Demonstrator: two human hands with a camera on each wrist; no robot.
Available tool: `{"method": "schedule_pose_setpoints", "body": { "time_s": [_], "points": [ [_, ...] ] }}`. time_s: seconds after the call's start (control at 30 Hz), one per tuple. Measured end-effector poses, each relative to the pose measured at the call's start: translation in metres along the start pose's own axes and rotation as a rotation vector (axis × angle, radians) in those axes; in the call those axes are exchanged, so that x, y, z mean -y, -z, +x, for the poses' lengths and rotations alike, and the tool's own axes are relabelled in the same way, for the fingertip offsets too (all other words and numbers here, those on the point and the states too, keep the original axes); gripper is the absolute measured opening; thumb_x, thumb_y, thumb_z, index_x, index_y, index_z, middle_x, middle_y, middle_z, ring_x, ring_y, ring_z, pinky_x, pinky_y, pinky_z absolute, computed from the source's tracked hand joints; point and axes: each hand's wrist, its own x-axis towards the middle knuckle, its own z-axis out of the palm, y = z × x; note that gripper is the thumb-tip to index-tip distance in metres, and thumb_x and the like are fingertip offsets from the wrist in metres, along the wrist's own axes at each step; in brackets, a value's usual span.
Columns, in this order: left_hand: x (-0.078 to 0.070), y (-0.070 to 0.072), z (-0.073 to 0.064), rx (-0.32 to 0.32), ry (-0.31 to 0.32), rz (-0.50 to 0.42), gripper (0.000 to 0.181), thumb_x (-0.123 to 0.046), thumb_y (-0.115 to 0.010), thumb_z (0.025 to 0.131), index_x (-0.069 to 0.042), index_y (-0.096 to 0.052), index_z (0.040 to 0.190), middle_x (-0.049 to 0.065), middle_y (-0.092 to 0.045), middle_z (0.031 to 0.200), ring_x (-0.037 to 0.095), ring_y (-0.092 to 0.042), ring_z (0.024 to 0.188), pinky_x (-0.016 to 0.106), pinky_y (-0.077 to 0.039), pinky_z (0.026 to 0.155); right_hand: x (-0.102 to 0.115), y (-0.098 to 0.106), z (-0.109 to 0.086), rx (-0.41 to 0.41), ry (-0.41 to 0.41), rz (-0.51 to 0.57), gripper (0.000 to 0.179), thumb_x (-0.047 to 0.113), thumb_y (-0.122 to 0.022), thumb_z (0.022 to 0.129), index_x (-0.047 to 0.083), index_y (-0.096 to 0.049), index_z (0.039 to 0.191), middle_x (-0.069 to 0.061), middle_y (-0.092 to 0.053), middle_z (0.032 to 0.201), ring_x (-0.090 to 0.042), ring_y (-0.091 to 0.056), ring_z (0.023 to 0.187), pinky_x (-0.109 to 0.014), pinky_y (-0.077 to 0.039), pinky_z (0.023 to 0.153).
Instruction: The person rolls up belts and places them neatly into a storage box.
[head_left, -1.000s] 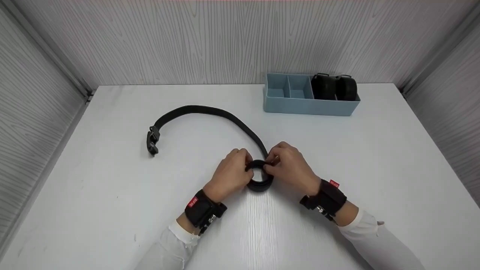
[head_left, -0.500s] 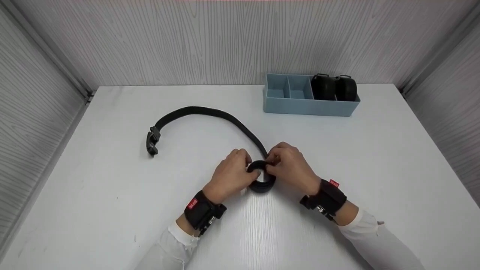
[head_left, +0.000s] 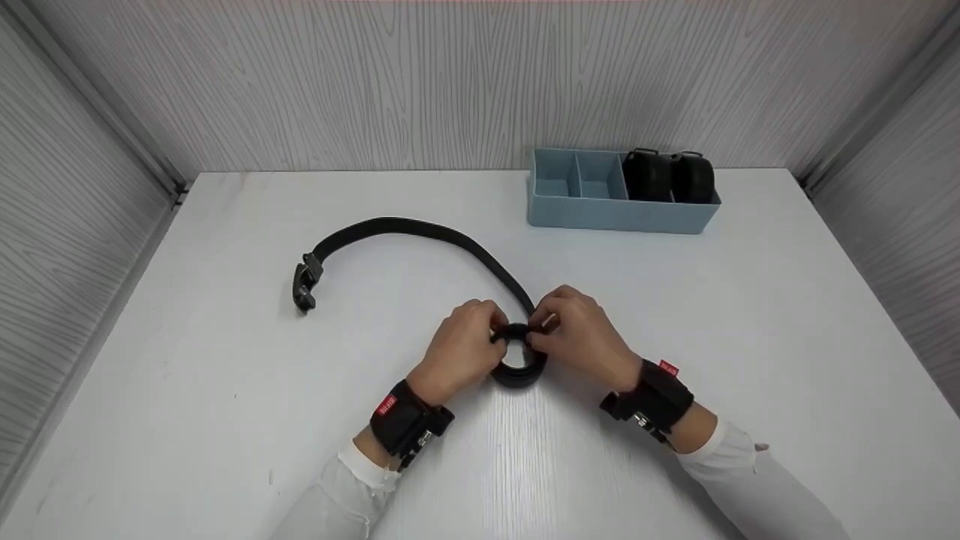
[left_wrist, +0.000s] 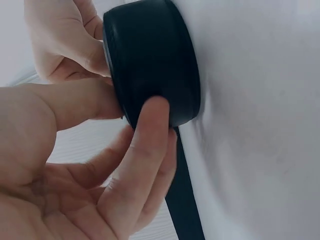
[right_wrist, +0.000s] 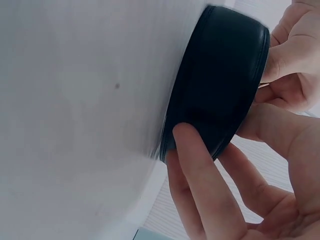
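A black belt (head_left: 450,235) lies on the white table on its edge, one end wound into a round coil (head_left: 517,380). The unrolled length curves away to the upper left and ends in a dark metal buckle (head_left: 305,289). My left hand (head_left: 459,352) pinches the coil's left side, its thumb inside the ring and fingers along the outer face. On the opposite side my right hand (head_left: 583,339) does the same, near where the loose strap meets the coil. Both wrist views show fingertips against the smooth outer layer of the coil (left_wrist: 155,55).
At the back right stands a blue-grey divided box (head_left: 622,215). Two rolled black belts (head_left: 649,176) sit in its right-hand compartments. Wood-grain panels (head_left: 360,82) enclose the table at the back and on both sides.
The coil shifted slightly right, then back left, as the left fingers loosened and took hold again. The loose strap's arc has come slightly nearer. The buckle has hardly moved.
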Motion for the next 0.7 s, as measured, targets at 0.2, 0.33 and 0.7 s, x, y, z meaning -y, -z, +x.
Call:
{"method": "schedule_pose_setpoints", "body": {
  "time_s": [0.2, 0.33, 0.7],
  "points": [
    [0.0023, -0.0019, 0.0026, -0.023, -0.031, -0.004, 0.015, 0.002, -0.073, 0.089, 0.000, -0.075, 0.104, 0.011, -0.072, 0.101, 0.025, -0.066, 0.095, 0.040, -0.053, 0.080, -0.0014, -0.0006, 0.0005, 0.008, 0.006, 0.007, 0.010, 0.001, -0.082, 0.082, 0.002, -0.077, 0.091, -0.011, -0.063, 0.103, -0.023, -0.073, 0.087, -0.032, -0.060, 0.076],
    [0.0023, -0.0018, 0.0031, -0.029, -0.040, -0.010, 0.016, 0.002, -0.073, 0.089, -0.001, -0.077, 0.104, 0.010, -0.074, 0.103, 0.025, -0.068, 0.098, 0.040, -0.054, 0.084, -0.0016, -0.0004, 0.0008, 0.018, -0.004, 0.014, 0.009, 0.002, -0.082, 0.082, 0.003, -0.076, 0.089, -0.009, -0.062, 0.102, -0.022, -0.072, 0.087, -0.031, -0.059, 0.076],
    [-0.0022, 0.0018, -0.0011, 0.053, 0.059, -0.016, 0.027, -0.021, -0.081, 0.088, -0.003, -0.069, 0.104, 0.007, -0.063, 0.099, 0.021, -0.059, 0.087, 0.036, -0.049, 0.075, 0.0016, -0.0002, -0.0007, 0.020, -0.005, -0.016, 0.007, 0.000, -0.078, 0.082, 0.002, -0.077, 0.088, -0.009, -0.062, 0.105, -0.018, -0.070, 0.090, -0.031, -0.057, 0.079]
  ]
}}
